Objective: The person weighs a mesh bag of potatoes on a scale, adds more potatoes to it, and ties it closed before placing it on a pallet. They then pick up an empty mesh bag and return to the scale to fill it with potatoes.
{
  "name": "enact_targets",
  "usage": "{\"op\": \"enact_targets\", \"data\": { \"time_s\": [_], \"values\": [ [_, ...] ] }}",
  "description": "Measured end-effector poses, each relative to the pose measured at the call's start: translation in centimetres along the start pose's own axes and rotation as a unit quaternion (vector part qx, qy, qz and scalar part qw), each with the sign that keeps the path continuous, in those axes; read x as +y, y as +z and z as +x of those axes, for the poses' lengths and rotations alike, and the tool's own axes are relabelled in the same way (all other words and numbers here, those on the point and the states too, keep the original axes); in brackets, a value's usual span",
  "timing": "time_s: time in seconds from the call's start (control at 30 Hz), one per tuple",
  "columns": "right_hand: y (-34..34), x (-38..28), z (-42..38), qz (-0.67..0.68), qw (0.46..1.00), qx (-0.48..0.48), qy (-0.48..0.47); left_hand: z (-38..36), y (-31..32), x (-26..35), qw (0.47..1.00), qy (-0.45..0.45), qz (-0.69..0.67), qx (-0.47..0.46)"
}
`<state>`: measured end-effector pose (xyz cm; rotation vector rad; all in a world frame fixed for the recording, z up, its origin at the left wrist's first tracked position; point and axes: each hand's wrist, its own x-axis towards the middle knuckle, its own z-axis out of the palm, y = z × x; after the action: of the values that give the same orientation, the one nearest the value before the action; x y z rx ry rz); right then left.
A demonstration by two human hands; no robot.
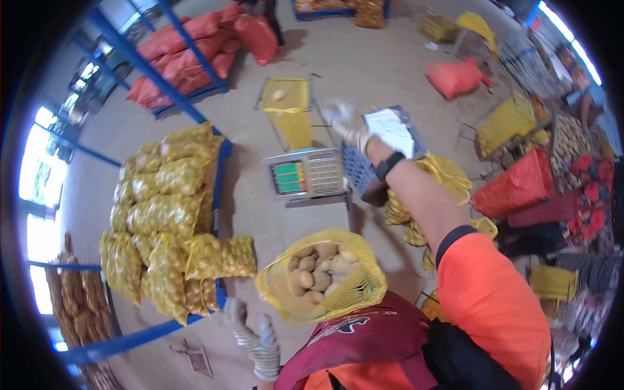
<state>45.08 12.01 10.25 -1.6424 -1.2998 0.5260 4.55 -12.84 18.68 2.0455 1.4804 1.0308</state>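
Note:
An open yellow mesh bag (pixel 273 291) of potatoes (pixel 321 281) stands right in front of my body, below the weighing scale's display (pixel 288 178). My left hand (pixel 255 339), in a whitish glove, is low and to the left of this bag, apart from it. Its fingers are spread and nothing is in them. Stretched far forward, my gloved right hand (pixel 348 123) is beside a yellow mesh bag on a wire stand (pixel 292 127). Motion smears its fingers, so I cannot make out whether they hold anything. White papers (pixel 389 132) lie on a dark crate (pixel 359 166) near my right wrist.
Filled yellow mesh bags (pixel 166 201) are stacked on a blue-framed pallet at left. Large red sacks (pixel 201 55) are piled farther back. At right are a pink sack (pixel 457 78), a red sack (pixel 515 184) and another person's patterned sleeve (pixel 588 201). Full bags (pixel 448 175) stand below my right arm.

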Motion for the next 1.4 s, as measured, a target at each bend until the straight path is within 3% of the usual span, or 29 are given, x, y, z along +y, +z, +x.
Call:
{"op": "enact_targets", "data": {
  "time_s": [0.03,0.07,0.1,0.13,0.2,0.23,0.27,0.3,0.33,0.37,0.4,0.47,0.53,0.63,0.67,0.7,0.83,0.9,0.93,1.0,1.07,1.1,1.13,1.2,1.27,1.3,1.33,1.37,1.4],
  "values": [
    [-0.2,5.0,-2.8,-0.028,0.998,0.02,-0.059,-0.2,0.4,-1.0,0.992,-0.104,-0.07,0.01],
    [-1.4,8.8,-5.4,-0.156,0.984,-0.076,0.039,0.0,1.4,-1.5,0.969,-0.209,-0.132,0.019],
    [-0.7,16.8,-9.6,-0.116,0.989,-0.074,0.048,0.8,2.2,-0.5,0.929,-0.264,-0.258,0.016],
    [-2.5,21.1,-11.9,-0.243,0.916,-0.312,0.073,1.2,2.8,-0.9,0.932,-0.261,-0.253,0.001],
    [-3.9,26.6,-16.9,-0.308,0.894,-0.233,0.228,1.1,2.7,-2.9,0.88,-0.364,-0.243,-0.183],
    [-4.8,23.9,-16.9,-0.232,0.879,-0.087,0.407,1.0,2.8,-3.3,0.883,-0.362,-0.231,-0.191],
    [-4.6,25.1,-16.5,-0.219,0.877,-0.089,0.418,0.7,2.8,-3.2,0.938,-0.222,-0.064,-0.257],
    [-4.2,27.0,-16.0,-0.274,0.897,-0.039,0.346,0.9,3.3,-2.8,0.942,-0.071,0.103,-0.312],
    [-3.8,28.8,-15.3,-0.326,0.906,0.011,0.271,1.4,4.2,-1.8,0.937,-0.072,0.117,-0.322],
    [-3.3,30.0,-13.8,-0.359,0.895,0.0,0.265,1.6,5.1,-0.5,0.919,-0.303,0.006,-0.25],
    [-2.8,31.1,-12.1,-0.39,0.884,-0.015,0.259,1.9,5.8,1.1,0.838,-0.514,-0.1,-0.153],
    [-1.4,33.6,-9.9,-0.457,0.86,0.097,0.207,2.9,6.6,2.9,0.849,-0.502,-0.069,-0.147],
    [-0.8,36.2,-8.5,-0.422,0.86,0.053,0.28,2.5,5.7,2.6,0.914,-0.242,0.099,-0.311],
    [-1.6,37.4,-8.4,-0.457,0.861,-0.013,0.223,2.9,5.2,2.5,0.901,-0.299,0.113,-0.293],
    [-2.1,37.1,-8.3,-0.459,0.861,-0.015,0.221,2.8,5.2,2.3,0.9,-0.334,0.101,-0.263],
    [-2.8,36.6,-8.1,-0.418,0.874,0.002,0.248,2.8,5.1,2.5,0.91,-0.211,0.15,-0.325],
    [-4.7,33.7,-8.6,-0.298,0.908,0.083,0.282,2.5,4.4,1.6,0.906,-0.226,0.151,-0.325],
    [-5.5,33.8,-8.9,-0.248,0.913,0.109,0.305,2.9,4.7,1.4,0.922,-0.111,0.153,-0.338],
    [-6.1,33.3,-8.7,-0.25,0.913,0.114,0.302,3.4,5.3,1.6,0.924,-0.107,0.149,-0.336],
    [-6.7,31.5,-8.8,-0.052,0.906,0.277,0.317,3.8,6.1,2.4,0.897,-0.418,-0.048,-0.136],
    [-7.9,23.5,-9.1,0.338,0.827,0.329,0.308,3.0,4.5,-0.7,0.901,-0.402,-0.054,-0.154],
    [-7.5,23.0,-10.2,0.465,0.804,0.271,0.25,4.0,4.7,-0.4,0.912,-0.366,-0.057,-0.176],
    [-8.3,16.1,-11.1,0.542,0.805,0.164,0.177,4.8,4.5,0.2,0.928,-0.338,-0.021,-0.154],
    [-9.1,1.5,-13.8,0.593,0.791,0.04,0.143,6.5,3.6,-1.2,0.941,-0.303,-0.025,-0.152],
    [-7.5,-5.2,-17.0,0.422,0.898,-0.052,0.113,9.0,3.6,0.6,0.932,-0.296,-0.048,-0.205],
    [-6.8,-8.7,-18.6,0.553,0.801,-0.087,0.215,9.3,3.6,-0.1,0.952,-0.203,0.0,-0.229],
    [-5.8,-10.4,-19.5,0.459,0.873,-0.161,0.041,9.2,3.6,-1.7,0.956,-0.194,-0.015,-0.217],
    [-4.7,-11.3,-20.4,0.339,0.904,-0.224,-0.131,9.3,4.1,-3.5,0.972,-0.058,0.011,-0.228],
    [-2.9,-12.0,-21.4,0.265,0.907,-0.292,-0.145,9.7,4.2,-4.5,0.969,0.082,0.035,-0.23]
  ]
}}
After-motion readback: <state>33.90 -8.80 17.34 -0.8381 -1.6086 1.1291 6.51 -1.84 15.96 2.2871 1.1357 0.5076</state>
